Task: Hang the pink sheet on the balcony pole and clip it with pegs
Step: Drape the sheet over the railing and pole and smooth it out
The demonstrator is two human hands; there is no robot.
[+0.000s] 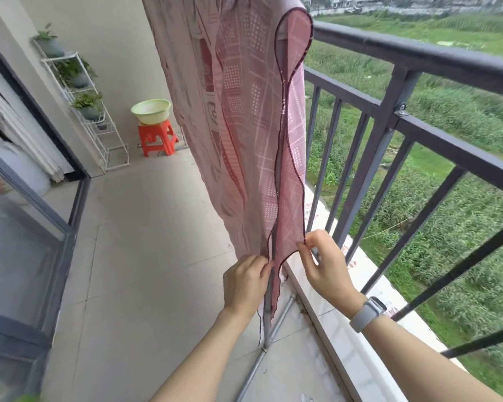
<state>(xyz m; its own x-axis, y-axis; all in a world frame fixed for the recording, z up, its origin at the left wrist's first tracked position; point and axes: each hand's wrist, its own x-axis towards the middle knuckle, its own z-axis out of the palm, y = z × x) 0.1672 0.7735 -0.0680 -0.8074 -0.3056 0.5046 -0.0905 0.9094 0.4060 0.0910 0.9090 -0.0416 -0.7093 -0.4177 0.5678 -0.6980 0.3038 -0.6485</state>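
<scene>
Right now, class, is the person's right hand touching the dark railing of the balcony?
Apart. The head view shows the right hand pinching the hem of the pink patterned sheet, with pale ledge visible between it and the dark metal railing.

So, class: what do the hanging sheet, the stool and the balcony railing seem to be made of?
Pink sheet: thin woven fabric, light shows through. Stool: probably moulded plastic, glossy orange. Railing: likely painted metal, dark matt bars with a bolted bracket.
</scene>
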